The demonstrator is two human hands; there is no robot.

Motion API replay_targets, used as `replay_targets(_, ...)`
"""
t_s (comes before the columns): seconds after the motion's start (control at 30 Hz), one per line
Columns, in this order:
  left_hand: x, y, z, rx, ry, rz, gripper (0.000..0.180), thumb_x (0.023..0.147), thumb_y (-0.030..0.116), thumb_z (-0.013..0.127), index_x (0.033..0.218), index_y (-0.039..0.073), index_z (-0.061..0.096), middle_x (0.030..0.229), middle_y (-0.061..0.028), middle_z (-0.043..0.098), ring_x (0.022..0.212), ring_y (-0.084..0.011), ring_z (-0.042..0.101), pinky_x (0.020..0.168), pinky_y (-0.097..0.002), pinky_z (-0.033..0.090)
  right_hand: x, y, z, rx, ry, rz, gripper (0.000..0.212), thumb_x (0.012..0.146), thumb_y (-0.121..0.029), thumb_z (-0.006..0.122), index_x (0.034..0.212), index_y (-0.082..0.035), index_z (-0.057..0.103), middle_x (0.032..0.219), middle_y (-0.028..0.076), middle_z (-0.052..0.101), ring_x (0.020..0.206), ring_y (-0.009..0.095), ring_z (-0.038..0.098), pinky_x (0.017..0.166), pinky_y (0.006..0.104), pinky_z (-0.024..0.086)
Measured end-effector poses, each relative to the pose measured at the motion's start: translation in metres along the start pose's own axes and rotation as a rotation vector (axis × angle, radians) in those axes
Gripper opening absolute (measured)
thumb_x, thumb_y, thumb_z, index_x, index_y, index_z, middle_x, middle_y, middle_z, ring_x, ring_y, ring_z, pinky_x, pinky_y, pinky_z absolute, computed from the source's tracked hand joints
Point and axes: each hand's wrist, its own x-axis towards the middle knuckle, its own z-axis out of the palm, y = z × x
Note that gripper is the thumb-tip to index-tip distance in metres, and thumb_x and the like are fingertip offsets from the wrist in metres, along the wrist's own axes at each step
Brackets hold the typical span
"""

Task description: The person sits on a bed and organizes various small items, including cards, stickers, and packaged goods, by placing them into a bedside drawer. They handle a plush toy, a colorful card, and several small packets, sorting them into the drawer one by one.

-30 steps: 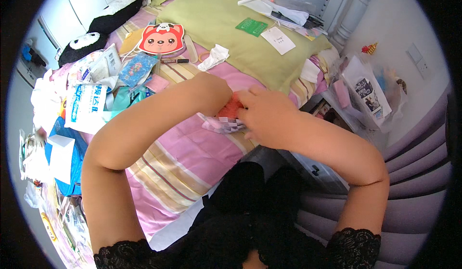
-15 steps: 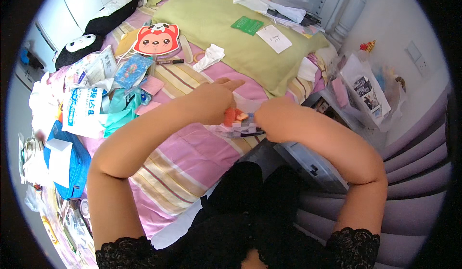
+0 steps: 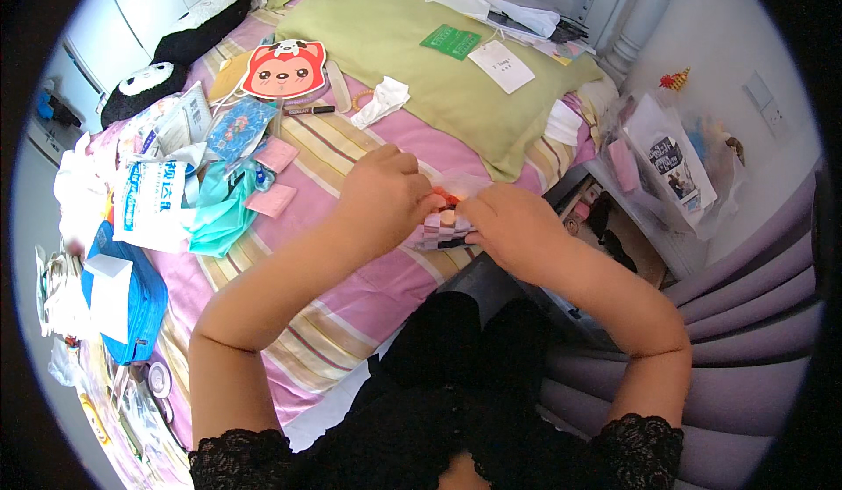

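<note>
Over the bed edge, in front of my lap, a small pouch point(image 3: 441, 231) with a checkered pattern and a clear upper part is between my hands. Red-orange pieces point(image 3: 447, 197) show at its top; their kind is too small to tell. My right hand point(image 3: 513, 230) is closed on the pouch's right side, thumb below and fingers on top. My left hand point(image 3: 386, 199) has curled fingers, its thumb and fingertips pinched together at the pouch's upper left. What the left fingertips grip is hidden.
A striped pink bedspread point(image 3: 324, 245) carries a green pillow point(image 3: 368, 25), a crumpled tissue point(image 3: 383, 102), a marker point(image 3: 310, 110) and a red cartoon-face board point(image 3: 283, 71). Packages and a blue case point(image 3: 136, 315) lie left. At right stand an open drawer point(image 3: 645, 262) and a grey curtain point(image 3: 745, 394).
My left hand's fingers, stretched out before, have curled into a pinch by the pouch. My right hand has turned and its forearm dropped, uncovering more of the drawer.
</note>
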Motion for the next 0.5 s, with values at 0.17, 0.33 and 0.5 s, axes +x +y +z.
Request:
replay_targets(0.17,-0.011,0.032,-0.002,0.194,-0.022,0.201,0.023,0.079,0.029,0.064,0.085,0.007,0.063,0.075,-0.0092,0.062,0.086,-0.0279,0.059,0.093,-0.0477,0.040,-0.008,-0.002,0.001,-0.110,-0.068,-0.029,0.014,0.073,-0.016,0.064,0.080,-0.006,0.058,0.072,0.009,0.057,0.076,0.029,0.058,0.070,0.0402,0.045)
replay_targets(0.33,-0.027,0.028,0.012,0.237,-0.002,0.213,0.028,0.080,0.033,0.060,0.079,0.005,0.061,0.070,-0.0104,0.063,0.085,-0.0294,0.060,0.098,-0.0500,0.036,-0.002,0.002,0.006,-0.166,-0.432,0.194,0.016,0.079,-0.022,0.061,0.076,-0.007,0.058,0.066,0.010,0.058,0.070,0.030,0.061,0.060,0.0417,0.046)
replay_targets(0.5,-0.019,0.001,0.026,0.098,0.043,0.143,0.023,0.077,0.029,0.064,0.078,0.006,0.060,0.066,-0.0108,0.060,0.075,-0.0291,0.060,0.083,-0.0450,0.046,0.005,0.004,-0.001,-0.103,-0.168,0.195,0.021,0.081,-0.027,0.062,0.077,-0.007,0.059,0.073,0.011,0.059,0.070,0.031,0.061,0.056,0.0416,0.047)
